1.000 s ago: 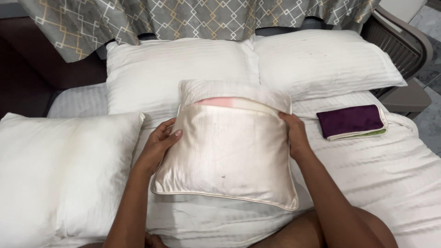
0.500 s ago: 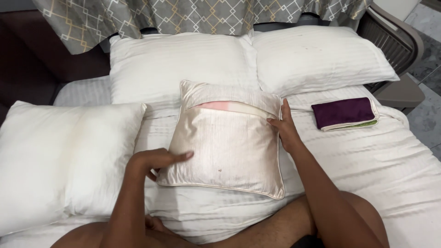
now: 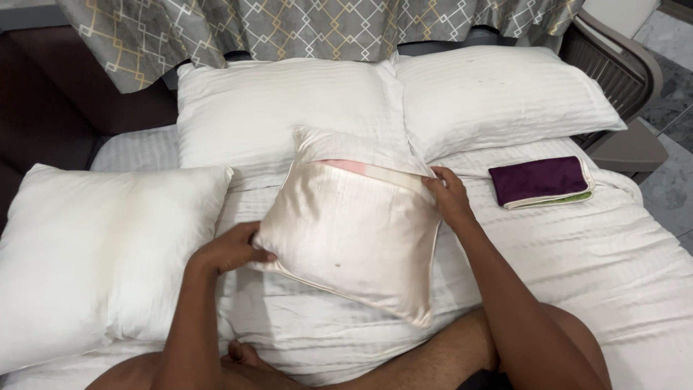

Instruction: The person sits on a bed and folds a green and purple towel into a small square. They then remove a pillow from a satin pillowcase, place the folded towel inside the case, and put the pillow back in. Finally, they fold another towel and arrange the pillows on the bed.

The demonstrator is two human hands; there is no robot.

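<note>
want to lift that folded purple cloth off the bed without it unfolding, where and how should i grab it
The folded purple cloth lies flat on the white bedsheet, apart from the cushion both hands are on. Probably best to pinch its near long edge, where the layered cream and green edges show, coming from the front with fingers slid under and thumb on top, so the stacked layers stay clamped together.

- Left hand (image 3: 232, 250): bare, no ring, no glove.
- Right hand (image 3: 449, 196): bare too, nothing on the wrist.
- Both forearms sleeveless up to the frame edge.
- Legs (image 3: 433, 357) bare; dark garment (image 3: 482, 379) at the lap.
</note>
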